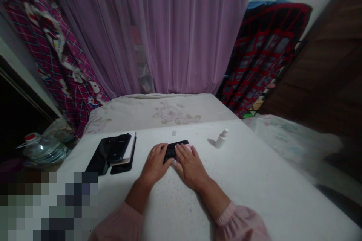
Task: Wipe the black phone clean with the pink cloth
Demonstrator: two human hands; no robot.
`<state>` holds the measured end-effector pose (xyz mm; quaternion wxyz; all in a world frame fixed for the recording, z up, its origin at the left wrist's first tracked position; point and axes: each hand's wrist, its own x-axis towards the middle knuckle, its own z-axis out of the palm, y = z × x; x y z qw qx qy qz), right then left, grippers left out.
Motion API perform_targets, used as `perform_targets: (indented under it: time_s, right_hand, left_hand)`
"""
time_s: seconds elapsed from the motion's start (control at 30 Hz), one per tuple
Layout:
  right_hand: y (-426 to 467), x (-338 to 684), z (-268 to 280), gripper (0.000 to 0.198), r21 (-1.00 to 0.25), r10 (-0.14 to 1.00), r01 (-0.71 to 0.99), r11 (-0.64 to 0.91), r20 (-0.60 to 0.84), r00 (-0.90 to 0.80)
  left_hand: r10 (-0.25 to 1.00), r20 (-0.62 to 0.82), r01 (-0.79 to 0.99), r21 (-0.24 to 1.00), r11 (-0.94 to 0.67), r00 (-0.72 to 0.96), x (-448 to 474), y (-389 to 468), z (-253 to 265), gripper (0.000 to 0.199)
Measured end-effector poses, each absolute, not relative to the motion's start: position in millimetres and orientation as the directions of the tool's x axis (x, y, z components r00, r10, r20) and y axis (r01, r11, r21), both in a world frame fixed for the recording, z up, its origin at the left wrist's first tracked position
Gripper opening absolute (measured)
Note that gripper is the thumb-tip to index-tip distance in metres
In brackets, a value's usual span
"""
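A black smartphone [170,152] lies flat on the white table in front of me. My left hand [156,161] grips its left end, fingers along the far edge and thumb at the near side. On the phone's right part, my right hand [190,165] presses down a small pink cloth [187,146], mostly hidden under the fingers. Both thumbs come close together at the near edge, where a small whitish bit shows that I cannot make out. To the right stands a white spray bottle [221,139]. Beyond the phone lies a small pale square [174,133].
Several phones and a dark tablet-like device [98,155] lie partly stacked at the left, a black phone [121,147] on top. A floral cloth [169,111] covers the table's far end, before purple curtains [186,37]. A large water bottle [45,148] stands low at left.
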<state>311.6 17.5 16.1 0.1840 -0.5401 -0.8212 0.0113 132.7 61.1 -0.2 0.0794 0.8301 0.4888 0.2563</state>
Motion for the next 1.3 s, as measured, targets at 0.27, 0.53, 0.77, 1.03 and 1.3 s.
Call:
perform_targets:
  time_s: [0.27, 0.53, 0.77, 1.03, 1.3]
  right_hand:
    - [30, 328, 11, 0.053, -0.204, 0.961, 0.961, 0.189, 0.239, -0.138]
    - [19, 309, 11, 0.054, -0.194, 0.885, 0.89, 0.412, 0.319, -0.339]
    - [28, 324, 11, 0.053, -0.189, 0.945, 0.949, 0.251, 0.262, -0.198]
    - [23, 315, 11, 0.055, -0.189, 0.923, 0.926, 0.326, 0.277, -0.268]
    - [27, 320, 12, 0.053, -0.21, 0.943, 0.939, 0.273, 0.249, -0.219]
  left_hand:
    - [0.849, 0.348, 0.774, 0.37, -0.514, 0.397, 132, 61, 0, 0.05]
    - [0.853, 0.35, 0.774, 0.38, -0.507, 0.387, 133, 61, 1, 0.048]
    - [0.841, 0.381, 0.764, 0.379, -0.522, 0.385, 132, 62, -3, 0.049]
    - [0.841, 0.378, 0.762, 0.383, -0.523, 0.387, 132, 62, -3, 0.049]
    - [0.839, 0.377, 0.753, 0.393, -0.528, 0.392, 132, 62, -3, 0.049]
